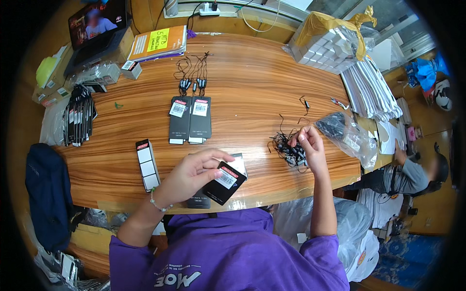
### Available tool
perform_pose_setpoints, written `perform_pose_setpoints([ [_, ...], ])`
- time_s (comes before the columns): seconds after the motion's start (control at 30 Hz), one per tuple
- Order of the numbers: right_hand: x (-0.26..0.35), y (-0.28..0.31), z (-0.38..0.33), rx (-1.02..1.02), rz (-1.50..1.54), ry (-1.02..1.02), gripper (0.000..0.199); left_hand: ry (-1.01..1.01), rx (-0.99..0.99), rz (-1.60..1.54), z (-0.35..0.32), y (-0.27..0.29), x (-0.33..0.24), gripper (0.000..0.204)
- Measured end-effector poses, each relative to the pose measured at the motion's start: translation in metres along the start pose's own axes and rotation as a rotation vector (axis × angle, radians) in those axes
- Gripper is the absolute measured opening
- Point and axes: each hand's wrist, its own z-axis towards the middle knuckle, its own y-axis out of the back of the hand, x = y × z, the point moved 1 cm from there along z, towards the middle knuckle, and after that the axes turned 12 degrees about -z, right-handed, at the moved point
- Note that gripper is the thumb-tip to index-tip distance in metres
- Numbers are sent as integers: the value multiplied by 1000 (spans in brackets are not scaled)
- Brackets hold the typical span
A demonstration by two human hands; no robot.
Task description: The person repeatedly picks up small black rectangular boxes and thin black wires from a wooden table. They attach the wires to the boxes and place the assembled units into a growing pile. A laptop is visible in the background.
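Note:
My left hand [196,170] is closed on a black hang tag [227,186] with a white barcode sticker, tilted above the table's near edge. Partly hidden under that hand lie more tags [199,201]. My right hand [312,145] is pinched at the edge of a tangled pile of black tag strings [293,156] with small plastic ends; its fingertips seem to grip a string. Beyond my left hand, two side-by-side stacks of finished-looking black tags [190,119] lie with their strings stretched away. A strip of white stickers [147,164] rests left of my left hand.
A clear bag of black strings [347,138] lies right of the pile, near small snips [340,103]. Stacked papers [371,89] and a box of white cartons [327,46] fill the far right. Rows of black tags [80,116] and a laptop [97,31] stand left. Another person [412,174] sits right.

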Motion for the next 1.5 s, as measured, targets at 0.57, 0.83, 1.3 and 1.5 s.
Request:
perform_pose_setpoints([
  [0.57,66,-45,-16,-153,630,-14,8,-532,129,542,78,-66,17,17],
  [0.83,47,-42,-13,-160,918,25,10,-373,53,585,83,-71,16,16],
  [1.3,56,-70,-13,-41,1033,73,13,-267,43,368,81,-66,15,16],
  [1.5,53,-68,-6,-96,1055,52,11,-214,69,307,76,-61,9,16],
])
